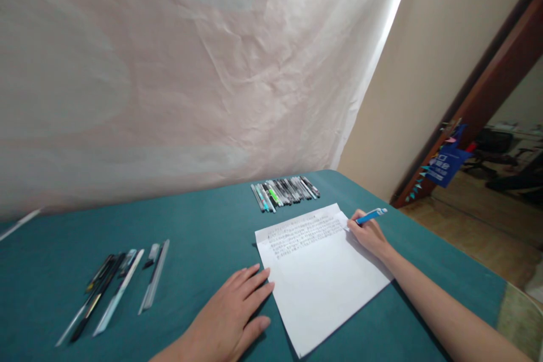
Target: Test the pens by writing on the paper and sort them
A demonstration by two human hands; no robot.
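Note:
A white sheet of paper [322, 294] lies on the green-covered table, with several lines of small dark handwriting across its upper part. My right hand [368, 236] rests on the sheet's right side, its fingers closed round a blue pen [371, 215] whose upper end points up to the right. The pen's tip is hidden by my fingers. Beside those fingers, a small white slip [343, 220] lies on the sheet near the ends of the written lines. Flat on the table, my left hand [231, 317] is open, fingers spread, fingertips at the sheet's left edge.
A row of many pens [292, 191] lies behind the sheet, one bright green. On the left are several black and clear pens or parts [108, 288] and clear tubes [155, 277]. A pale sheet [190, 68] hangs behind the table [203, 226]; a doorway stands right.

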